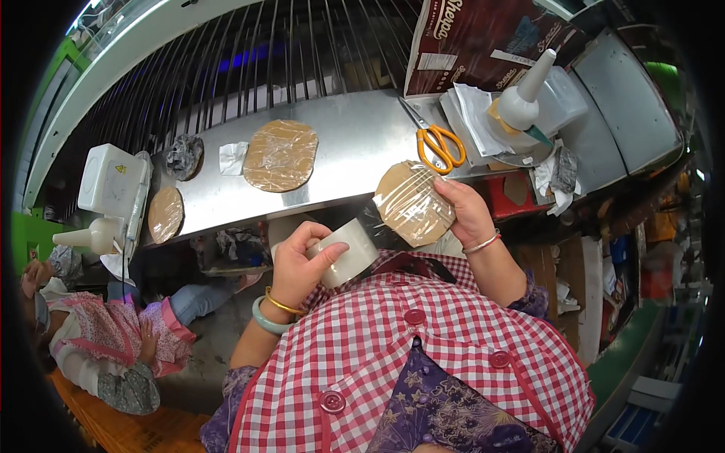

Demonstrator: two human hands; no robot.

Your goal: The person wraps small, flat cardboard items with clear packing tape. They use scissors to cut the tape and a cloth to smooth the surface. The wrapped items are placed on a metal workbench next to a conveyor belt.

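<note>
My left hand [302, 260] is wrapped round a wide roll of clear packing tape [349, 253], held in front of my checked apron. In my right hand [468, 214] is an oval piece of brown cardboard [411, 204], gripped by its right edge. Shiny clear tape covers much of its face, and the roll is close to its left side. Whether a strip still joins the two is hard to make out. Just beyond the cardboard, orange-handled scissors [439, 148] lie on the metal worktop [347, 124], blades pointing away.
On the worktop lie a larger taped cardboard oval [281, 156], a smaller one [166, 214], a white paper piece [233, 158] and a crumpled grey bundle [184, 156]. A white nozzle bottle [521, 102] stands at right before a dark red box [483, 49]. Another person [124, 332] sits at left.
</note>
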